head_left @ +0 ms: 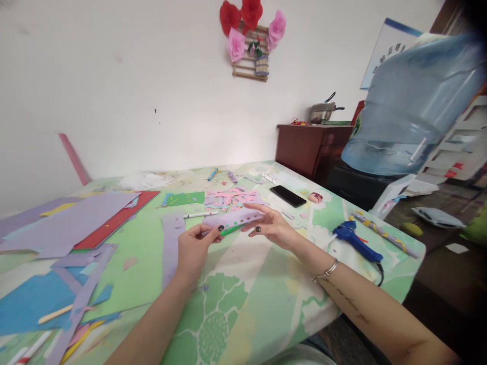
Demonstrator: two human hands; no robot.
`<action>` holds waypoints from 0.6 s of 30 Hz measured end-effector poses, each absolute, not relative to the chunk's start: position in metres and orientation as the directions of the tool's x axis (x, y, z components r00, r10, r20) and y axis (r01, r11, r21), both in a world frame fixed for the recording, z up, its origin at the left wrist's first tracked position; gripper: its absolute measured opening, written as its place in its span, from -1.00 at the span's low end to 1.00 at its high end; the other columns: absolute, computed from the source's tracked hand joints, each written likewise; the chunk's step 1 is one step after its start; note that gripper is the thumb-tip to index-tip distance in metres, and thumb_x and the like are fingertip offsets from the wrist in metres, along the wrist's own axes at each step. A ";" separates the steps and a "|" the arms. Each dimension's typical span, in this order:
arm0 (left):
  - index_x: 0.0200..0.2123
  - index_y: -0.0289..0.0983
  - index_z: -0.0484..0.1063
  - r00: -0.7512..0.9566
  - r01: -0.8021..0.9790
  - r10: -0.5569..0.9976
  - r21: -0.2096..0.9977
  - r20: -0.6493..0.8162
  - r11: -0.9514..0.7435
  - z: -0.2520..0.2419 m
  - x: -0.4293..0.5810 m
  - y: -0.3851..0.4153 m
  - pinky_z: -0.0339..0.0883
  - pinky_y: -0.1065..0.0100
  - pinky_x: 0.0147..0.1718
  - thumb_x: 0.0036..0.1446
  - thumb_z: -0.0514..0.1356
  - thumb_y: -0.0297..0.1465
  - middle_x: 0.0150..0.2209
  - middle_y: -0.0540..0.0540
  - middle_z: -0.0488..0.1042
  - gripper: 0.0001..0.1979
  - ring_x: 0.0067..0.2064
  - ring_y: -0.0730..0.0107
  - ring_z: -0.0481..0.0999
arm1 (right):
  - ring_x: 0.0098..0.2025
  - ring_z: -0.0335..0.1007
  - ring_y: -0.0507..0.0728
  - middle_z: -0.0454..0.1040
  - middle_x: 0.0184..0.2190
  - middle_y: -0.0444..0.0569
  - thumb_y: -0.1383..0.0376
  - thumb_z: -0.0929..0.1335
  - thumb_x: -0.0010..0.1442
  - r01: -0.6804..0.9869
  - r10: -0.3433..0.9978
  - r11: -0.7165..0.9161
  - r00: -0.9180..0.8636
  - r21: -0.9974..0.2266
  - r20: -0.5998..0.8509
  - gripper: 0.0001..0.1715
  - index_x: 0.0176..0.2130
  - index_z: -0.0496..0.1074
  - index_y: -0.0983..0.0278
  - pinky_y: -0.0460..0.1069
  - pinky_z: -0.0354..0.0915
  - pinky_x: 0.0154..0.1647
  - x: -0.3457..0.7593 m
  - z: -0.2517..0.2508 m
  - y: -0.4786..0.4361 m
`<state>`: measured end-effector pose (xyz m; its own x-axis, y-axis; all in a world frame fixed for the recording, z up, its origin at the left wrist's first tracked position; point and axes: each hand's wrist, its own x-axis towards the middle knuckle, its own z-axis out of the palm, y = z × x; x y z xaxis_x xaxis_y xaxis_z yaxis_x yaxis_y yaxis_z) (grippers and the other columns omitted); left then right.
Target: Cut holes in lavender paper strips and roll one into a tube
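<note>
A purple paper piece with a row of coloured dots and a bright green lower edge (233,219) is held above the table. My left hand (198,243) pinches its left end between thumb and fingers. At the right end is my right hand (274,227), its fingers stretched out and apart around the paper; whether they touch it I cannot tell. A white pen (200,215) and a heap of pink paper scraps (232,197) lie just behind. Under and beside the left wrist are a purple paper strip (172,248) and a light green sheet (142,263).
Purple sheets (83,218), a red sheet (117,220) and blue paper (34,299) cover the left side. On the right lie a black phone (288,195), a blue glue gun (355,240) and a wrapped stick (384,234). A large water bottle (411,111) stands beyond the right edge.
</note>
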<state>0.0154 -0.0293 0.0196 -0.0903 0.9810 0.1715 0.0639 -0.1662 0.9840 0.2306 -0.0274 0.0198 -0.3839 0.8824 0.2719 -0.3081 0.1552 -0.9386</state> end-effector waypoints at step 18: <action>-0.37 -0.28 0.49 0.033 0.034 0.973 0.973 0.228 -0.229 0.015 0.019 -0.032 0.38 0.44 -0.32 -0.18 0.34 -0.25 -0.27 -0.07 0.55 -0.72 -0.25 0.35 0.51 | -0.46 0.44 0.03 0.50 -0.56 -0.09 0.29 0.50 -0.13 -0.311 0.966 0.227 -0.047 -0.923 0.253 -0.83 -0.50 0.49 0.33 -0.08 0.36 -0.33 0.222 0.008 -0.019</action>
